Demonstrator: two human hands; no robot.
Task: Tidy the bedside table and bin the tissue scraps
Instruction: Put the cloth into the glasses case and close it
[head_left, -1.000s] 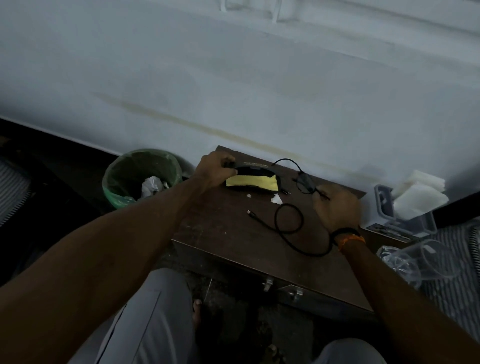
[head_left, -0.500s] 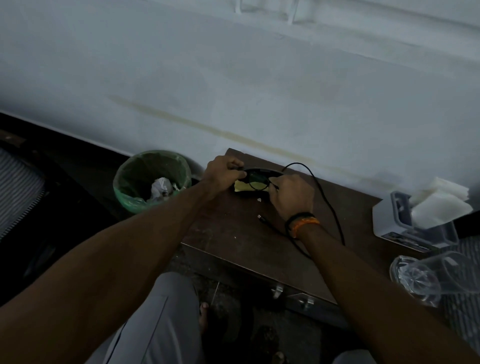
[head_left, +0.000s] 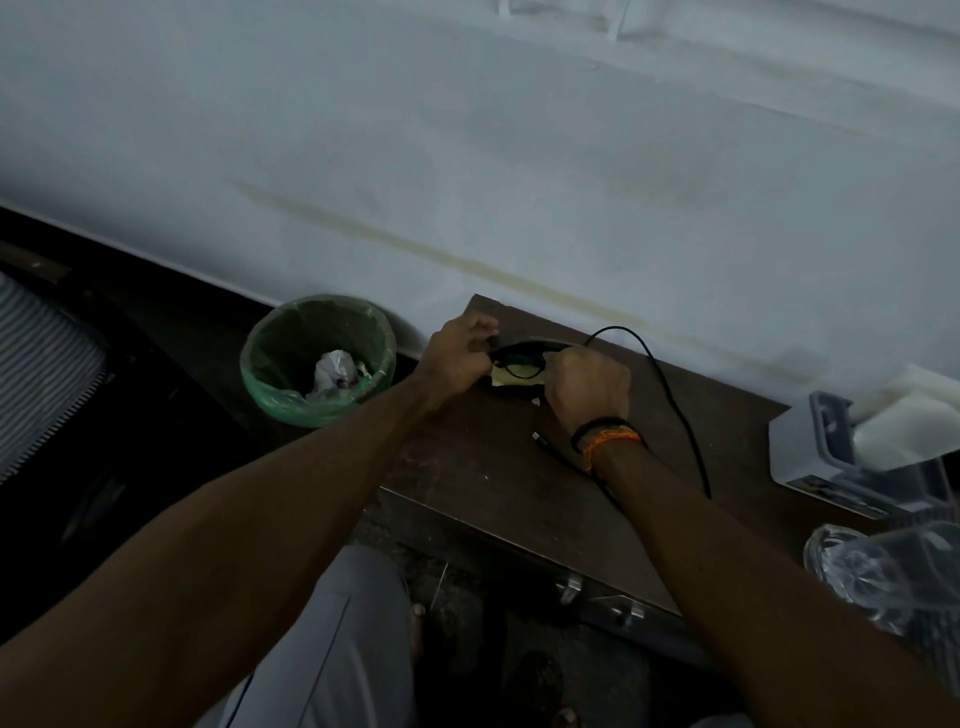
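Note:
On the brown bedside table (head_left: 493, 483), near its far left corner, lies an open black glasses case (head_left: 524, 347) with a yellow cloth (head_left: 506, 380) in it. My left hand (head_left: 460, 353) grips the case's left end. My right hand (head_left: 587, 387) holds dark-framed glasses (head_left: 519, 365) over the cloth in the case. A small white tissue scrap (head_left: 536, 401) lies on the table just beside my right hand. A black cable (head_left: 675, 410) loops across the table, and its plug end (head_left: 540, 439) lies by my right wrist. The green-lined bin (head_left: 270, 374) stands on the floor left of the table, with crumpled tissue (head_left: 335, 370) inside.
A white tissue holder (head_left: 810, 447) stands to the right of the table. In front of it lies a clear plastic container (head_left: 883, 571). Metal drawer handles (head_left: 571, 590) stick out from the table's front. Striped fabric (head_left: 41, 364) is at the far left. My knees are below.
My right hand picked up the glasses from the table's right side and carried them left to the case. My left hand stayed on the case.

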